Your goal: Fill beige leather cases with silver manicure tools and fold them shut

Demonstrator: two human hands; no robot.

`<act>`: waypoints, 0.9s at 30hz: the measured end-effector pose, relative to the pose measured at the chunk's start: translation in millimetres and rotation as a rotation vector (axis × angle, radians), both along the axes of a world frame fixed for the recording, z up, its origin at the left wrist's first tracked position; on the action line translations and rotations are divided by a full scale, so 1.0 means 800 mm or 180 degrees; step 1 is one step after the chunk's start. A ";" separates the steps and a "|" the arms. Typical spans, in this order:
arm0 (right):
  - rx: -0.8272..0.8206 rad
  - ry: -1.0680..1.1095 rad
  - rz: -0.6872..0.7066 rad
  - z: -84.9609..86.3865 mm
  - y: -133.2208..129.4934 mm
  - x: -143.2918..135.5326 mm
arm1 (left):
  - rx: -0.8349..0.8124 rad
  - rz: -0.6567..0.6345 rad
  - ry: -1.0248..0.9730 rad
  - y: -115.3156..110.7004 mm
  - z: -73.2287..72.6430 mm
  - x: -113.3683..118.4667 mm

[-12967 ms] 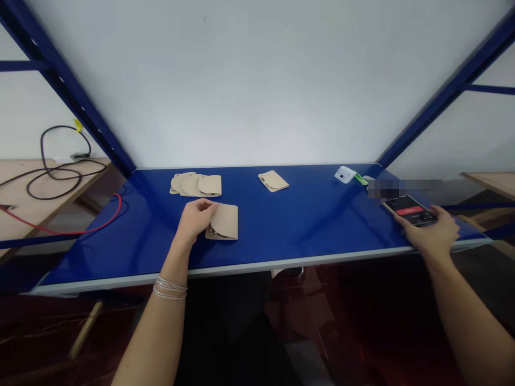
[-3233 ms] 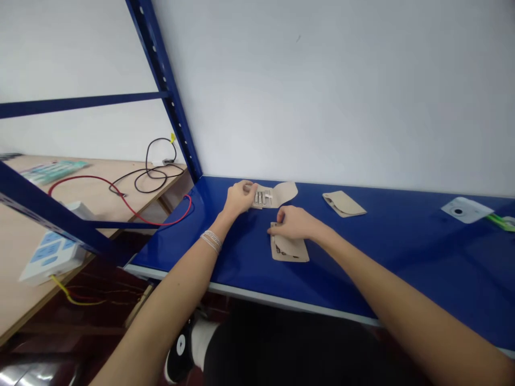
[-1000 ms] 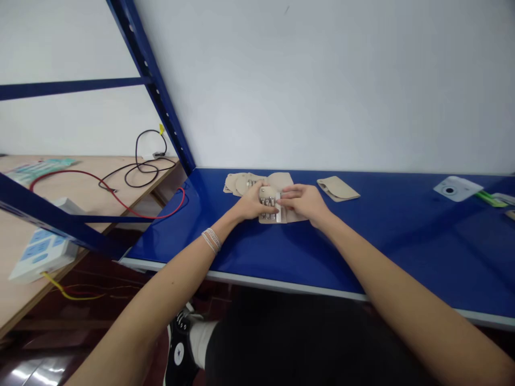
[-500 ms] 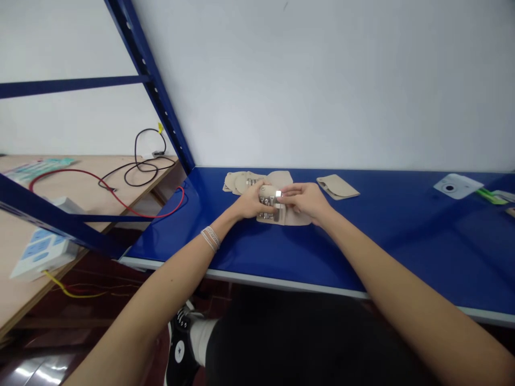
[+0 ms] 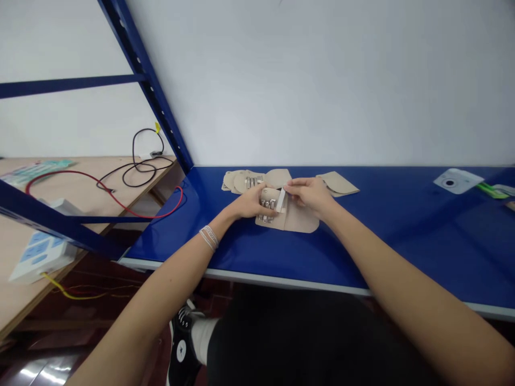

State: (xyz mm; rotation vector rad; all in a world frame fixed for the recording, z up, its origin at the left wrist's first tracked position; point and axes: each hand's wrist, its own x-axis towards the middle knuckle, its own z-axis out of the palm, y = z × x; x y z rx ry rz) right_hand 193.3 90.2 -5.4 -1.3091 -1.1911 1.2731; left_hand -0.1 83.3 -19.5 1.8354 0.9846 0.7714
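Head view: Bare hands work over a beige case (image 5: pixel 301 221) lying open on a blue table (image 5: pixel 362 241), just in front of a group of overlapping beige pouches (image 5: pixel 240 181). The left hand (image 5: pixel 250 202) holds the case at its left panel, thumb across the face beside a row of small metal tools (image 5: pixel 266 210). The right hand (image 5: pixel 311 194) has its fingers drawn narrow, pinching the upper end of a slim pale strip (image 5: pixel 281 201), tilted near the fold.

The case looks light and soft, its thin cover likely to bend or slide if pulled without a steadying hand; the outer edge of the tool panel appears the surest hold. The strip seems thin and stiff, perhaps smooth enough to slip, and best taken by its end. The tools look hard and slick, unlikely to be fragile.

The left thumb covers part of the tools, whose exact kinds are too small to tell. The right fingers hide the strip's top, and whether its lower end sits in a slot cannot be made out. The right forearm and hand partly block a folded beige pouch (image 5: pixel 341 184). At far right, objects beside a white card-like piece (image 5: pixel 456 181) are cut off by the frame.
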 end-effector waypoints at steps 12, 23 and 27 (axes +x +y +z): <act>-0.0091 -0.0119 -0.0383 -0.011 0.048 0.075 | -0.0410 -0.0308 -0.0213 0.002 0.000 -0.006; 0.0560 -0.2613 -0.0420 -0.024 0.057 0.081 | -0.0564 -0.0343 -0.0355 0.002 0.000 -0.004; 0.0653 -0.2749 -0.0458 -0.024 0.054 0.079 | -0.0573 -0.0368 -0.0375 0.003 -0.002 -0.005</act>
